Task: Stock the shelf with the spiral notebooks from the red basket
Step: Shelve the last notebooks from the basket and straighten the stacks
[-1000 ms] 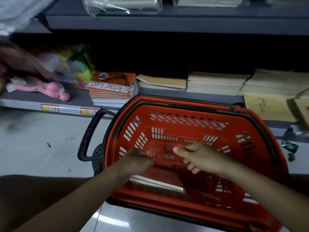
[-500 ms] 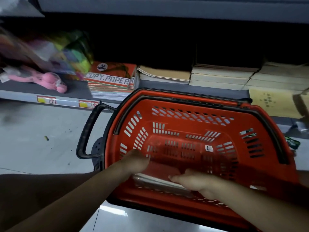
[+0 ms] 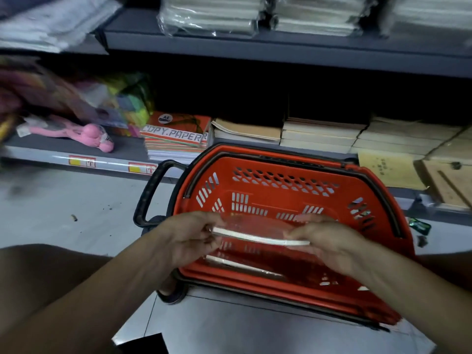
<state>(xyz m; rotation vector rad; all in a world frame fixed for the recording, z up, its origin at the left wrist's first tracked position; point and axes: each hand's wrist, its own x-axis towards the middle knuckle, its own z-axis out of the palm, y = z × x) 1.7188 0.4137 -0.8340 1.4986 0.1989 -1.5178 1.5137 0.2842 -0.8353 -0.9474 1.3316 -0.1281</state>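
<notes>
The red basket (image 3: 286,159) stands on the floor in front of the bottom shelf (image 3: 63,155). Above its opening I hold a red-covered notebook (image 3: 258,232) in clear wrap, flat, its white page edge toward me. My left hand (image 3: 189,237) grips its left end and my right hand (image 3: 329,241) grips its right end. Another wrapped notebook (image 3: 240,264) lies at the basket's bottom near the front wall.
The bottom shelf holds a copy paper stack (image 3: 176,136), tan exercise books (image 3: 247,131), cream book stacks (image 3: 321,135) and a pink toy (image 3: 86,132). An upper shelf (image 3: 255,44) carries wrapped paper packs. The basket's black handle (image 3: 150,192) sticks out left.
Both hands were down inside the basket on a notebook; they have now lifted it up above the basket's rim. The camera view tilted up, showing the upper shelf.
</notes>
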